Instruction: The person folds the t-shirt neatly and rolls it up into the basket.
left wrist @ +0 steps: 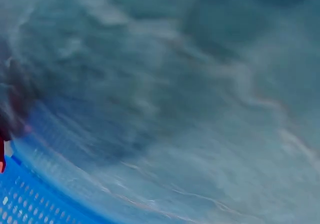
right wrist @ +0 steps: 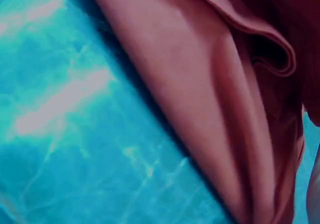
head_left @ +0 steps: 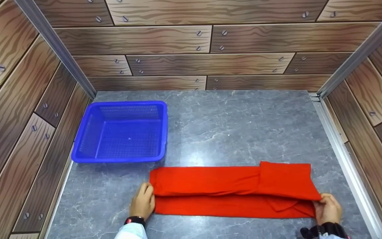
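A red cloth (head_left: 204,181) lies folded into a long strip across the front of the grey marbled surface. At its left end my left hand (head_left: 142,200) pinches the edge, fingers bent. My right hand (head_left: 328,207) grips the corner at the right end, where the upper layer lifts and a fold gapes beneath it. A squarish flap (head_left: 285,177) lies over the strip's right part. In the right wrist view the cloth (right wrist: 175,69) looks dull red, with loose creases and a rolled edge. The left wrist view is blurred and hides the left fingers.
A blue plastic basket (head_left: 119,160) with perforated sides and nothing in it stands behind the left hand; its side (left wrist: 35,199) shows in the left wrist view. Wood-patterned walls (head_left: 211,39) with metal corner rails enclose the surface (head_left: 244,132) at the back and both sides.
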A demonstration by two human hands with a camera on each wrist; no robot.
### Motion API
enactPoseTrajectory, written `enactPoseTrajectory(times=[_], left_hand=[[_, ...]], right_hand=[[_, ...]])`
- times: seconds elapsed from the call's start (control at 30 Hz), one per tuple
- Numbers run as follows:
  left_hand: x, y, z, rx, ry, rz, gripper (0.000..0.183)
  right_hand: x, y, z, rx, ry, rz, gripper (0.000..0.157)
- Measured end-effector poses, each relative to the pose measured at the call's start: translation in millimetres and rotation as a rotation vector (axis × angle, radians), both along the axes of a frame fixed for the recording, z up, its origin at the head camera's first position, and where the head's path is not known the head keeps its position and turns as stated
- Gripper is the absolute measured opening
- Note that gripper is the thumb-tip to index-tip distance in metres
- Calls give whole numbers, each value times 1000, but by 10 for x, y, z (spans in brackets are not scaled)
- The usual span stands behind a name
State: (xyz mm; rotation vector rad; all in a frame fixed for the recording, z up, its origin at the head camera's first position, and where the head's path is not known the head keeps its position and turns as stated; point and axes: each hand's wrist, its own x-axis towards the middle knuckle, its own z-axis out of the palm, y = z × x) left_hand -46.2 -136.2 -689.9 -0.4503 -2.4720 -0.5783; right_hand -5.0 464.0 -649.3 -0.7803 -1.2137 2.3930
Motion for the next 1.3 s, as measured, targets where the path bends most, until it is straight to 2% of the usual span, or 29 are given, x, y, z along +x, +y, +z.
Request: enactPoseTrajectory(times=[0.03,0.13,0.17,0.2,0.23,0.3,0.37,0.43,0.5,0.57,0.63,0.77,0.83,0.87,0.97,1.07,1.13,1.17,1.23,1.3], left_hand=[[10,-4,-8,-39,-18,-15,27],[19,-12,-49,-163,-76,-33,25],[11,-8,-60,-193,-87,-27,23],[-4,5,-63,-210,-88,-13,21],[-22,28,-55,-219,-86,10,20],[-66,109,-18,-207,-54,56,18],[-129,239,46,-179,-21,69,19],[-164,409,104,-154,-8,34,19],[-166,582,128,-138,-26,-47,17],[-142,725,123,-135,-96,-132,18],[-103,815,99,-156,-196,-187,27],[-6,844,12,-248,-415,-178,46],[13,829,-25,-275,-485,-163,49],[13,823,-40,-279,-506,-161,50],[-1,810,-70,-268,-534,-167,50],[-12,800,-94,-261,-532,-176,50],[-12,790,-107,-259,-522,-177,50],[-15,792,-115,-259,-516,-178,50],[-16,792,-127,-255,-504,-176,50],[-15,791,-136,-254,-494,-173,50]], right_hand=[[14,0,-20,192,-110,21,33],[43,-14,-101,938,-520,173,29],[49,-22,-122,1157,-627,213,27],[52,-32,-132,1325,-696,238,25],[41,-46,-128,1396,-724,266,23],[6,-71,-96,1414,-768,325,30],[-71,-102,-30,1351,-834,365,42],[-133,-130,18,1290,-867,390,54],[-169,-162,44,1243,-862,413,58],[-172,-187,46,1219,-832,405,56],[-151,-205,44,1202,-793,342,49],[-56,-223,19,1058,-675,193,25],[-16,-209,10,941,-611,179,12],[3,-194,8,876,-580,186,11],[60,-122,6,686,-488,208,20],[104,-36,10,560,-442,221,18],[120,2,0,611,-474,262,13],[120,15,-1,699,-507,310,13],[96,-7,7,968,-578,376,14],[21,-108,9,1274,-598,347,19]])
